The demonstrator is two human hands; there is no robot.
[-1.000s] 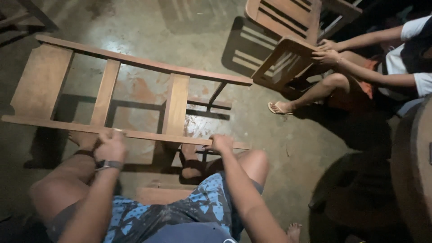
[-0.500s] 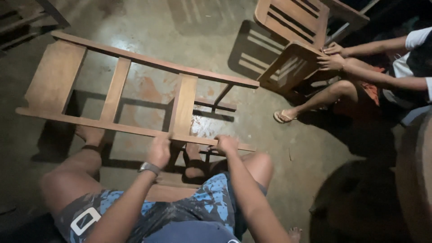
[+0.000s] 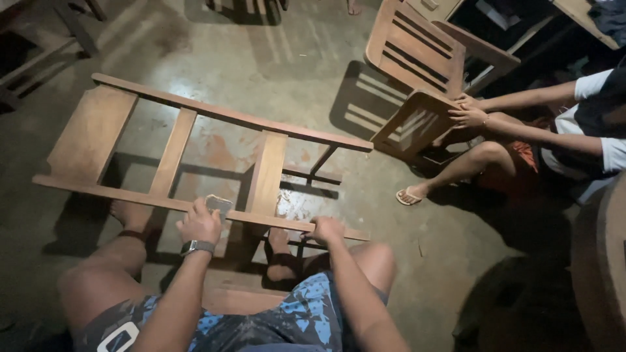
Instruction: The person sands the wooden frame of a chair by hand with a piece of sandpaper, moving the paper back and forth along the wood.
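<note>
Since a moment ago, the left hand (image 3: 199,223) has slid rightward along the near rail and is now pressing a small sanding block (image 3: 219,204) against it, fingers curled over the block. The right hand (image 3: 326,229) is gripping that same rail closed-fisted, seemingly steadying the wooden chair frame (image 3: 195,156), which is lying on its side across the concrete floor (image 3: 261,65), propped over the person's knees. Two chair frames are showing: this one, and another (image 3: 417,85) that a co-worker's two hands (image 3: 468,112) are holding.

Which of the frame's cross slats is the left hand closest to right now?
The middle narrow slat: the left hand grips the near rail just beside its lower end, not the wide end panel.
</note>
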